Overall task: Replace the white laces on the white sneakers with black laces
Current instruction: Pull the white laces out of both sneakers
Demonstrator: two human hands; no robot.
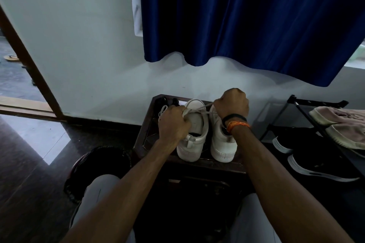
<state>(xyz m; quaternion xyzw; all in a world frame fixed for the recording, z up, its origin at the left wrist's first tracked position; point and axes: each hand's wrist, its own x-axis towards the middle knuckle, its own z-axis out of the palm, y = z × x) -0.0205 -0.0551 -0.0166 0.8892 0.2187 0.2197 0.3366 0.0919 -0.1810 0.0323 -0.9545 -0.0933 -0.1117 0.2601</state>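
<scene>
Two white sneakers stand side by side on a small dark table [146, 138], heels toward me: the left sneaker [194, 134] and the right sneaker [222, 144]. My left hand [173, 124] grips the left sneaker's upper by the lace holes. My right hand [232, 104] is closed in a fist above the right sneaker and pinches a white lace [199, 109] that runs taut across to the left shoe. A loose white lace [163, 110] and dark black laces [166, 101] lie at the table's far left corner.
A dark shoe rack [308, 112] stands to the right, with pale shoes [339, 124] on top and black sneakers [316, 163] beneath. A blue curtain [246, 16] hangs above the wall. A dark round basket [98, 163] sits on the floor by my left knee.
</scene>
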